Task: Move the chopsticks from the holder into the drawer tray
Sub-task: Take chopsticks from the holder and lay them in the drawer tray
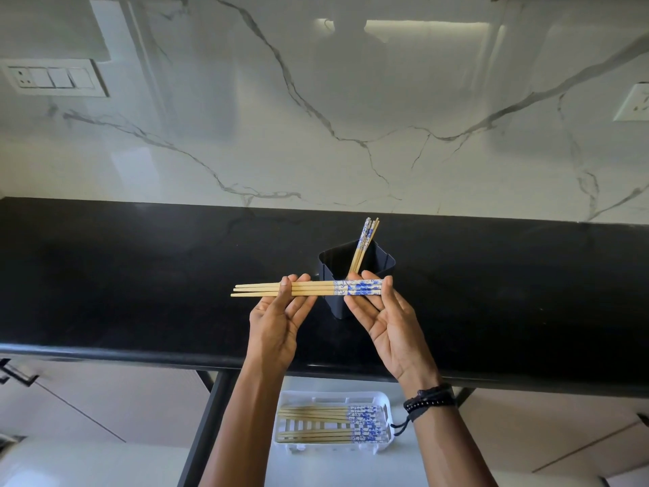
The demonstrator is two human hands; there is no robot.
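Three chopsticks (309,289) lie level across both hands, just in front of the holder (333,305) and crossing its near rim in the view. They are pale bamboo with bare tapered tips, which reach out past the holder's left side. A blue-and-white patterned band covers their thick ends. The left hand (277,321) pinches the plain shafts near the tips, thumb in front and fingers behind. The right hand (386,318) grips the patterned ends.

The holder is a dark, square, open-topped box standing on the black counter (140,275). Inside it, more sticks (363,242) of the same pattern lean toward its far right corner, patterned ends up. There look to be three or four, but they overlap too closely to count.

Below the holder and nearer the person, a white slotted tray (326,448) sits in the open drawer (316,384). Matching chopsticks (333,421) lie flat in it in two groups, aligned like the held ones.
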